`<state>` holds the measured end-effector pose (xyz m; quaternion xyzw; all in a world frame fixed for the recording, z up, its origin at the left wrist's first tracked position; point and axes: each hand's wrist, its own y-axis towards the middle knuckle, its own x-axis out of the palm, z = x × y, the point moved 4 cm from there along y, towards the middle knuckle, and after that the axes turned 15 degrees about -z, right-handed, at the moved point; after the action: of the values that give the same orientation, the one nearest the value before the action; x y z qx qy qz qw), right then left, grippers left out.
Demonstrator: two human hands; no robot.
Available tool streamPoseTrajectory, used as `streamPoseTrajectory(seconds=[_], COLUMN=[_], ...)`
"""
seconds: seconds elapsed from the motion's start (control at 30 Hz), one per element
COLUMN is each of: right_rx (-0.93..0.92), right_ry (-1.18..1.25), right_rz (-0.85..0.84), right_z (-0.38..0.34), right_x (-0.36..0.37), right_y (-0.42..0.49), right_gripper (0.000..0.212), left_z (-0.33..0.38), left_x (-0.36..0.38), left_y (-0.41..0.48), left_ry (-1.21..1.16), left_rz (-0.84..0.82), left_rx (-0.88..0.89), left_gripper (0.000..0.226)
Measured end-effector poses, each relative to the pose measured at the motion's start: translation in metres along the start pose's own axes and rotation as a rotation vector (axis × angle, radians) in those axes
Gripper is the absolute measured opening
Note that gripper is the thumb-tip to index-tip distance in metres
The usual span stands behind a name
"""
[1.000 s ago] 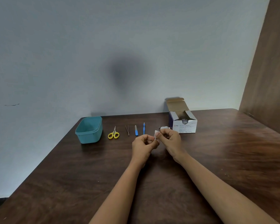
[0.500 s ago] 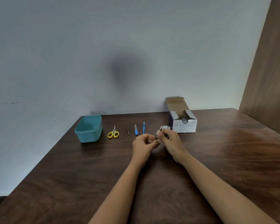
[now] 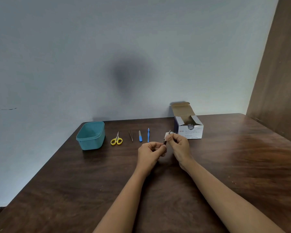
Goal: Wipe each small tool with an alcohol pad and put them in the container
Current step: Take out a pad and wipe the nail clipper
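Dark brown wood forms the desk [image 3: 225, 165], and above its middle the left hand [image 3: 150, 152] pinches the lower end of a small dark tool [image 3: 164, 142], while the right hand [image 3: 181, 146], fingers curled, pinches a white pad [image 3: 167, 134] against the tool's upper end. Near the far edge, from the far left corner inward, lie the teal container [image 3: 91, 140], yellow-handled scissors [image 3: 116, 140], tweezers [image 3: 131, 135], a blue-handled file [image 3: 140, 136] and a thin blue tool [image 3: 148, 135], each apart from its neighbour. An open box of alcohol swabs [image 3: 191, 131] stands by the far edge, just beyond the right hand.
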<state>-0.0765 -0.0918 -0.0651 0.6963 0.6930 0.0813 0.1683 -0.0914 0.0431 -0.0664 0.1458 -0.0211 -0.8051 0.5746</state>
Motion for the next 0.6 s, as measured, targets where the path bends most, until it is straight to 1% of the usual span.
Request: streamPoseTrajectory(seconds=[0.13,0.2,0.3,0.43,0.6], right_rx=[0.026,0.024,-0.004,0.011,0.017], right_ry=[0.052,0.125,0.203,0.214,0.188], right_rz=[-0.010,-0.023,-0.077,-0.147,-0.157], right_z=[0.0002,-0.0002,-0.0012,-0.0006,-0.0041], right_x=[-0.0007,-0.0016,-0.0014,-0.0018,0.0002], right_y=[0.0006,-0.0009,-0.0033,-0.0030,-0.0070], right_gripper=[0.019,0.015,0.011,0.015,0.018], left_z=[-0.0007,-0.0007,-0.0006,-0.0006,-0.0007], left_x=[0.0012,0.0000,-0.0015,-0.0028,-0.0019], left_y=[-0.0003,-0.0010,-0.0021,-0.0019,-0.0033], left_ry=[0.046,0.040,0.039,0.052,0.061], left_rz=[-0.002,0.008,0.016,0.019,0.019], left_rx=[0.007,0.004,0.009,0.008,0.023], left_gripper=[0.010,0.011,0.013,0.013,0.011])
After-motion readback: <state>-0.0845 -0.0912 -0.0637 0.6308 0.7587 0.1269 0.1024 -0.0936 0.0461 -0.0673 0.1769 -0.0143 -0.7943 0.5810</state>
